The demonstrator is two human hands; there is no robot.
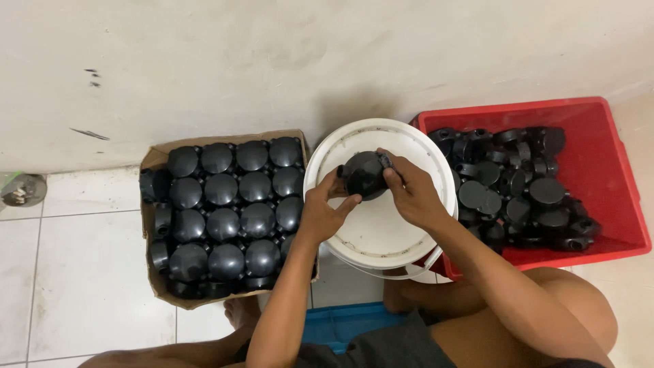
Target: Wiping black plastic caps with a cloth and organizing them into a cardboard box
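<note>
Wall (272, 54): pale and scuffed, running along the far side of the scene, with a few dark marks at its left.
Floor (88, 272): light tiles lying under everything; the person is sitting on it at the near edge, bare knees spreading left and right.
Red crate (613, 177): sitting at the right against the wall, carrying a loose heap of black round junction boxes (518, 191) and covers, jumbled at all angles.
Cardboard box (151, 160): sitting at the left, its flaps folding outward, holding black domed boxes (225, 204) standing in neat rows, lids facing up.
White bucket (381, 232): standing between the cardboard box and the red crate, touching or nearly touching both, turned so a flat white surface is facing up under the hands.
Blue tray (340, 327): showing partly at the near side, between the person's legs.
Left hand (323, 211): reaching over the bucket's left part, its grip closing on the near-left side of the held piece, thumb and fingers curling round the rim.
Right hand (412, 194): coming in from the right, its grip wrapping over the right and far side of the same piece, fingers pressing on its edge.
Black round junction box (364, 176): being held by both hands above the far half of the bucket, domed face tilting toward the camera.
</note>
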